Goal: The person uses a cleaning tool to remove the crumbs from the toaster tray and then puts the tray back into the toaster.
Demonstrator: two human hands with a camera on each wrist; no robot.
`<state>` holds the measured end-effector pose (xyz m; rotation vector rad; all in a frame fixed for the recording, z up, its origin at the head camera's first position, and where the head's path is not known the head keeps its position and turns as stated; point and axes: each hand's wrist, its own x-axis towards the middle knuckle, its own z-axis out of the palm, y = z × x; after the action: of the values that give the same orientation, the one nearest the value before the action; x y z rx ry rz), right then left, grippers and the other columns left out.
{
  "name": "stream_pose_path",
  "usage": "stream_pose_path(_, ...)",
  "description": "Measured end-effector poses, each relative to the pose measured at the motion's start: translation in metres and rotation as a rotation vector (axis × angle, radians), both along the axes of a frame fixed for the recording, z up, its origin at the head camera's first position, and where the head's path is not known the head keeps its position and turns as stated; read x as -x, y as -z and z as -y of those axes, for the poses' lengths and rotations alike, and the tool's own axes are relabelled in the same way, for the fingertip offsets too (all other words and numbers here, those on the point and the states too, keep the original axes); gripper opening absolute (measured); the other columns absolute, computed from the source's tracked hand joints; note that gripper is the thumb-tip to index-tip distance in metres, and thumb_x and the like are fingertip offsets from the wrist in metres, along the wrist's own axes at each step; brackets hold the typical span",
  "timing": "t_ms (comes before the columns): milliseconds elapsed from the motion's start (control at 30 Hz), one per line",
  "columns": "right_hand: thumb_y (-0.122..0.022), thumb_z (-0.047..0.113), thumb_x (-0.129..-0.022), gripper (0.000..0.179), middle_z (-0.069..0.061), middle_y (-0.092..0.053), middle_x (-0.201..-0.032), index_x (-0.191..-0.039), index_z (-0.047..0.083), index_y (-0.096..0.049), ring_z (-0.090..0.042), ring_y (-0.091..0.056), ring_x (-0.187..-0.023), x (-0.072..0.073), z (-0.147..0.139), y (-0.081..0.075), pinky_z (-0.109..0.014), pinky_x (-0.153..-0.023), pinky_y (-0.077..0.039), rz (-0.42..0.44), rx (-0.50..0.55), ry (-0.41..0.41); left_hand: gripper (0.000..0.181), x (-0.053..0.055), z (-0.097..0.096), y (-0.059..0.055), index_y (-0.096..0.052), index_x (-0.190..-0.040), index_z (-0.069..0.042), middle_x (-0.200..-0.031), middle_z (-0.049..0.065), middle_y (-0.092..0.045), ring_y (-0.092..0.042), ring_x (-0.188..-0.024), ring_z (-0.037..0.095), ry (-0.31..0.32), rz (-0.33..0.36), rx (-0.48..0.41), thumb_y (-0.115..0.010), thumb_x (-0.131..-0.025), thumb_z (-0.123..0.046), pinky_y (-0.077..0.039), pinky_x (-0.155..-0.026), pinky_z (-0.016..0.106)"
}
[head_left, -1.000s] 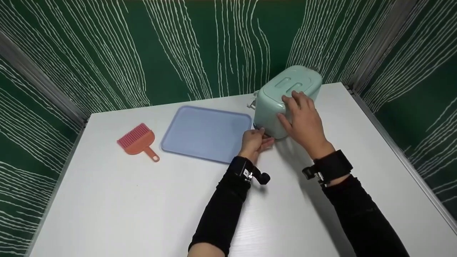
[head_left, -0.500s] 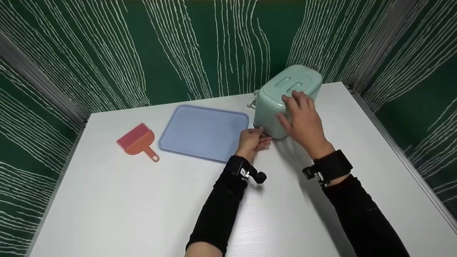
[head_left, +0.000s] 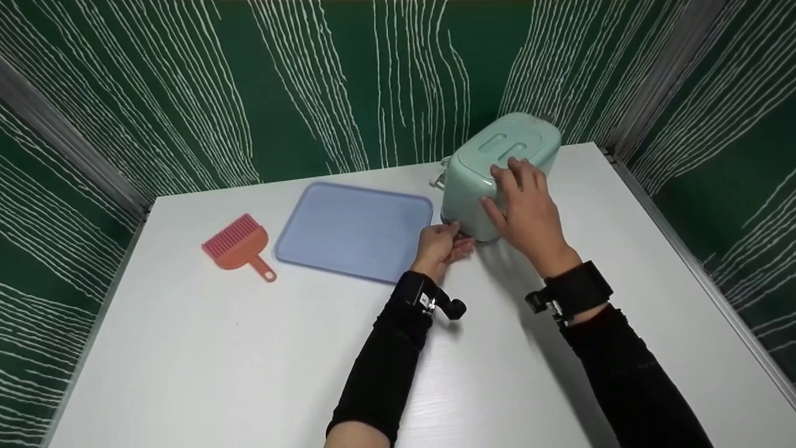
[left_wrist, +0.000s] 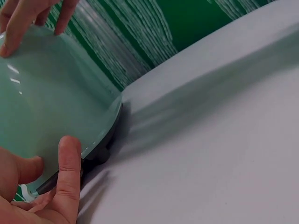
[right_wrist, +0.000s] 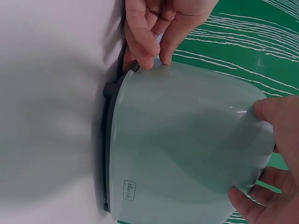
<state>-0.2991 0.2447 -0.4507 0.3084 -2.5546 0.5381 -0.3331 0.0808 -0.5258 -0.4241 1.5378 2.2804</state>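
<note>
A mint-green toaster with a closed lid stands upright at the right back of the white table. My right hand holds its near upper edge, fingertips over the lid and thumb on the wall. In the right wrist view, the right hand's fingers and thumb lie spread across the wall. Low at the toaster's left corner, my left hand pinches the dark base edge, thumb on the wall and fingers beneath. The left hand's wrist overlaps the right edge of a blue tray.
Left of the tray lies an orange hand brush with pink bristles, handle toward the front. A whitish part shows behind the toaster's left side. Green walls with white streaks close in the table at the back and sides.
The blue tray and my left hand have shifted slightly left since the earliest frame. The toaster and my right hand look unmoved.
</note>
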Motion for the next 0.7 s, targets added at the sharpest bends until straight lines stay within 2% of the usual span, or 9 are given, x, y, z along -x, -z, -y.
stream_pose_path(200, -0.068, 0.033, -0.106, 0.055, -0.030, -0.046, -0.158, -0.150, 0.004, -0.054, -0.053, -0.039, -0.150, -0.0001, 0.0001, 0.0005, -0.067, -0.115, -0.047, -0.005, -0.011, 0.007, 0.017, -0.0002, 0.0000, -0.0005, -0.065, -0.112, 0.008, -0.081, 0.014, -0.070, -0.072, -0.064, 0.015, -0.001, 0.005, -0.009, -0.061, -0.109, -0.008, -0.064, -0.066, 0.026)
stream_pose_path(300, -0.067, 0.033, -0.107, 0.054, -0.031, -0.046, -0.158, -0.150, 0.004, -0.053, -0.053, -0.040, -0.149, -0.0007, 0.0001, 0.0001, -0.067, -0.113, -0.048, -0.022, -0.030, 0.010, 0.020, 0.0001, -0.0007, -0.0008, -0.065, -0.114, 0.010, -0.079, 0.013, -0.070, -0.072, -0.063, 0.014, 0.005, -0.005, 0.014, -0.060, -0.110, -0.009, -0.065, -0.067, 0.026)
stream_pose_path(533, -0.066, 0.034, -0.108, 0.054, -0.031, -0.046, -0.157, -0.150, 0.004, -0.053, -0.053, -0.041, -0.149, -0.0021, 0.0007, -0.0007, -0.067, -0.109, -0.051, -0.025, -0.055, 0.016, 0.020, -0.0018, -0.0016, -0.0017, -0.067, -0.111, 0.008, -0.077, 0.011, -0.070, -0.071, -0.061, 0.012, 0.006, -0.008, 0.061, -0.060, -0.110, -0.011, -0.065, -0.067, 0.026)
stream_pose_path(700, -0.066, 0.035, -0.108, 0.054, -0.030, -0.046, -0.158, -0.150, 0.005, -0.053, -0.052, -0.041, -0.150, -0.0018, 0.0011, -0.0014, -0.069, -0.103, -0.054, -0.008, -0.057, 0.028, 0.022, -0.0028, -0.0020, -0.0023, -0.067, -0.114, 0.009, -0.080, 0.012, -0.071, -0.072, -0.063, 0.013, 0.004, -0.012, 0.081, -0.061, -0.109, -0.012, -0.065, -0.068, 0.026)
